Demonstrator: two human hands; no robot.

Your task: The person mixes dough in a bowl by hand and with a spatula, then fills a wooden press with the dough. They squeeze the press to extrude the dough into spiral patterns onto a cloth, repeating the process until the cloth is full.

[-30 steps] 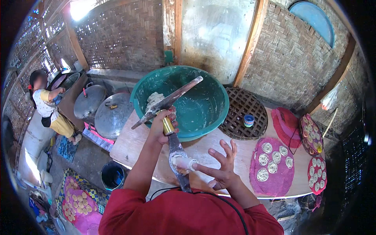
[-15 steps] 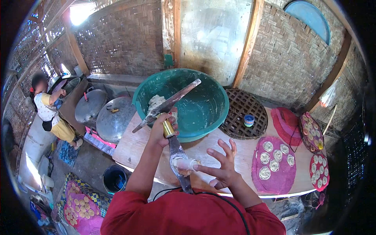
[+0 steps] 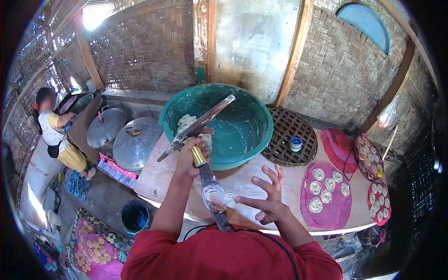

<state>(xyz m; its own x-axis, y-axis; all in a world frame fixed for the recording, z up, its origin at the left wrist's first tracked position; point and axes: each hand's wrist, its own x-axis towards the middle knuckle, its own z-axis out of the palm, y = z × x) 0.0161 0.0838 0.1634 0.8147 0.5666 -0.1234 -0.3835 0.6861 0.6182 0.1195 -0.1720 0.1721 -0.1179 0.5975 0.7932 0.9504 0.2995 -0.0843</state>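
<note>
My left hand [image 3: 188, 161] is closed around a wooden dough press, with its gold-coloured metal cylinder [image 3: 199, 157] by the fingers. One dark wooden arm [image 3: 210, 116] of the press slants up over the basin. The other arm [image 3: 221, 219] points down toward my red shirt and carries a pale tube [image 3: 228, 200] smeared with dough. My right hand [image 3: 270, 198] has its fingers spread, and its index fingertip reaches the tube's whitish round end. Behind the press stands a large green basin [image 3: 252, 135], with a lump of dough [image 3: 185, 122] at its left side.
Right of the basin, a blue tape roll [image 3: 296, 144] rests on a dark woven basket [image 3: 280, 151]. Coiled noodle-like dough lies on a pink cloth [image 3: 333, 217]. Lidded pots [image 3: 138, 151] and a dark bucket [image 3: 132, 228] are left; another person [image 3: 60, 126] stands beyond.
The tube's round whitish end has turned more toward the camera. My right hand has shifted very slightly, its index finger still by the tube. My left hand keeps its grip.
</note>
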